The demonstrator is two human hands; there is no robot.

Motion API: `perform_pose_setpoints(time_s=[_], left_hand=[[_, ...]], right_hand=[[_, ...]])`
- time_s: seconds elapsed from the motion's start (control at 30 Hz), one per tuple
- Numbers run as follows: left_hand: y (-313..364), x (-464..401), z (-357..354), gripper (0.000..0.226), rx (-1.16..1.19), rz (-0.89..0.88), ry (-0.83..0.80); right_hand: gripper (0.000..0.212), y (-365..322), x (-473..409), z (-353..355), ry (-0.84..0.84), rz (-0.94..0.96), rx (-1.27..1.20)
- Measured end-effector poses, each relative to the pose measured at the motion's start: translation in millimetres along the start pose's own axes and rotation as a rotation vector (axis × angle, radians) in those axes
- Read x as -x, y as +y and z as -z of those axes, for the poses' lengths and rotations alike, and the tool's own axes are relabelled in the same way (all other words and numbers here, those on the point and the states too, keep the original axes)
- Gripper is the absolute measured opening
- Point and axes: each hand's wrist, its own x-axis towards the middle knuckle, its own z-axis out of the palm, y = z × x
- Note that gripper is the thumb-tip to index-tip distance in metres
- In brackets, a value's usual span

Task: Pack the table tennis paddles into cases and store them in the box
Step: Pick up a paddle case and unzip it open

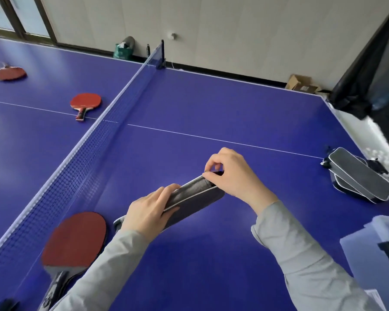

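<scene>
A dark grey paddle case (195, 200) stands on its edge on the blue table, near the net. My left hand (148, 209) grips its near end from above. My right hand (231, 173) pinches the far end of the case at its top edge, where the zip runs. A red paddle (74, 241) lies flat just left of the case, handle towards me. Two more red paddles lie beyond the net, one (85, 103) by the centre line, one (9, 73) far left. A stack of grey cases (359, 176) lies at the table's right edge. The clear plastic box (377, 248) sits at the lower right.
The net (92, 140) crosses the table diagonally from the lower left to the far post. A black ball-catching net (364, 70) hangs at the right end, with white balls below it. A cardboard box (301, 85) and a green bag (121, 51) stand by the wall.
</scene>
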Motion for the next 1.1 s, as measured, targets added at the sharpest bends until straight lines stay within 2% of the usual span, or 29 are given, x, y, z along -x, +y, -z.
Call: perform_pose_setpoints(time_s=[0.13, 0.27, 0.6, 0.83, 0.97, 1.1], left_hand=[[-5.6, -5.6, -1.1, 0.046, 0.055, -0.036, 0.011], [-7.2, -7.2, -0.2, 0.049, 0.098, -0.06, 0.051], [1.8, -5.5, -0.2, 0.049, 0.241, 0.02, 0.056], [5.0, -5.4, 4.6, 0.052, 0.672, 0.139, 0.098], [10.9, -10.1, 7.1, 0.046, 0.837, 0.186, 0.078], [15.4, -12.7, 1.9, 0.037, 1.022, 0.323, 0.074]], right_hand=[[0.009, -5.2, 1.3, -5.2, 0.117, -0.037, -0.054], [0.012, -1.9, 2.7, -2.4, 0.24, -0.156, -0.157], [0.017, 46.7, 16.4, 14.0, 0.32, -0.413, -0.256], [0.013, 84.6, 39.4, 14.4, 0.327, -0.612, -0.426], [0.01, 94.5, 51.3, 7.8, 0.331, -0.669, -0.562], [0.01, 97.3, 63.4, -3.8, 0.3, -0.695, -0.664]])
